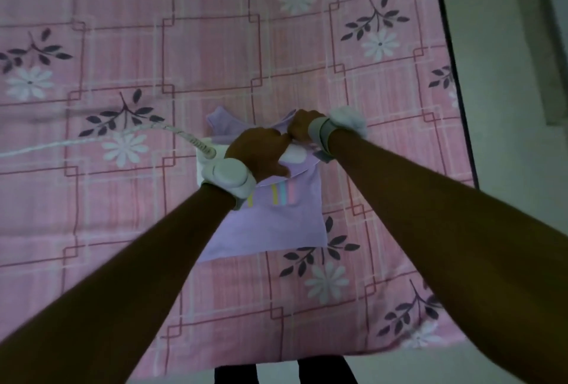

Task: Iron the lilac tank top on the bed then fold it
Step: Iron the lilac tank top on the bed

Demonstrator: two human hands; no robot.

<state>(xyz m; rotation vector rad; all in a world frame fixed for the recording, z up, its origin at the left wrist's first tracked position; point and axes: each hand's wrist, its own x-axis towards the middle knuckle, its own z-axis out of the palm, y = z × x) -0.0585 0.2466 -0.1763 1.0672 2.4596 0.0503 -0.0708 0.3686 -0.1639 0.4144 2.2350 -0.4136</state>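
The lilac tank top (276,226) lies flat on the pink floral bed sheet (123,30), hem towards me, with coloured stripes on its chest. A white iron (295,156) rests on the top's upper part. My left hand (258,153) is closed around the iron's handle and hides most of it. Just beyond the iron, my right hand (302,126) pinches the fabric at the neckline, near the right strap. The left strap (221,122) lies free on the sheet. Both wrists wear white bands.
The iron's white cord (92,140) runs left across the sheet and out of view. The bed's right edge (461,106) borders pale floor (507,137). The bed's near edge is at the bottom, with my dark-clad legs (285,371) below it.
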